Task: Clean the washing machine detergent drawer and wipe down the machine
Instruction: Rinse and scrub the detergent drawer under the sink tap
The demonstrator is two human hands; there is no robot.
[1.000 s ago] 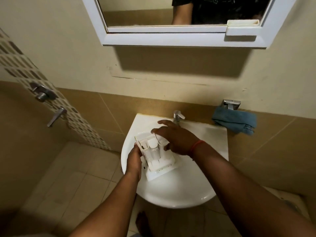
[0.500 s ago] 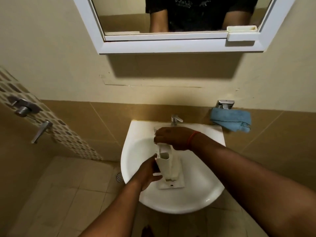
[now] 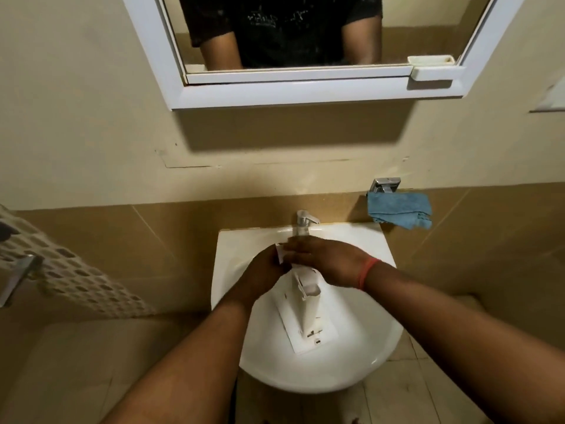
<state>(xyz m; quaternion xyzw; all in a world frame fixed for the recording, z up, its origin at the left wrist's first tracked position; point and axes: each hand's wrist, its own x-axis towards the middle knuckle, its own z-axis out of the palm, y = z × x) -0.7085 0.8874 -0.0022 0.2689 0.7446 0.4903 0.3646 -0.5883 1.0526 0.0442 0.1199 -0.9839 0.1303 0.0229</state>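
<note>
The detergent drawer (image 3: 305, 313) lies inside the white washbasin (image 3: 367, 356), its front panel toward the near rim and its far end raised toward the faucet (image 3: 303, 220) at the back edge. The drawer rests tilted, with its long axis running from the back edge toward the near rim.

The left hand (image 3: 263, 275) grips the far end of the drawer from the left side; its fingers are curled around the white plastic edge. The right hand (image 3: 327, 260) lies across the top of the same far end, directly below the faucet spout. Its fingers extend leftward over the drawer and meet the left hand; whether they curl around the plastic cannot be told. A red band (image 3: 368, 272) circles the right wrist.

A blue cloth (image 3: 399, 211) hangs from a chrome wall fitting (image 3: 384, 185), on the tiled wall beyond the back right corner of the washbasin, well apart from both hands. A white-framed mirror (image 3: 293, 90) is mounted on the wall above the washbasin.
</note>
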